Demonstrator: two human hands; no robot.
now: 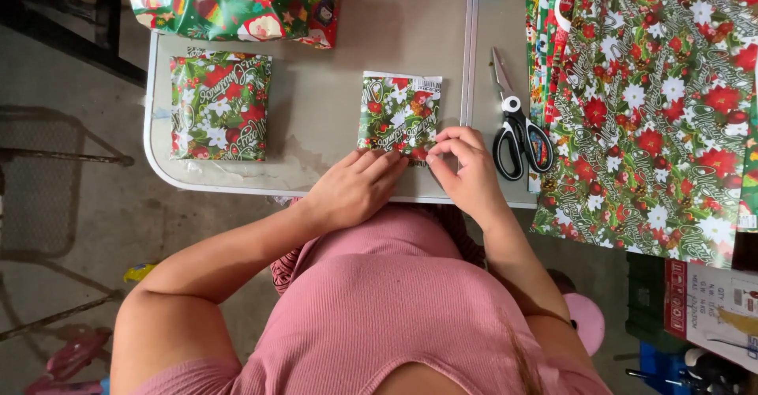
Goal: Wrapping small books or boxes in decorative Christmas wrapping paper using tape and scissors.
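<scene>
At the counter's (316,110) near edge, your left hand (355,186) presses the small gift-wrapped packet (397,114) flat, fingers together; your right hand's (466,170) fingers pinch its corner. It looks light, with slippery, crease-prone paper.

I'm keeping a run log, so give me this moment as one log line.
left hand: flat on small wrapped packet | right hand: fingers pinching packet's near right corner | scissors: lying to the right, untouched | second wrapped packet: far left on table

Grey folding table (332,24), two small wrapped parcels (220,107) (399,114), black-handled scissors (517,126), floral wrapping paper (655,103), large wrapped bundle (237,0).
</scene>
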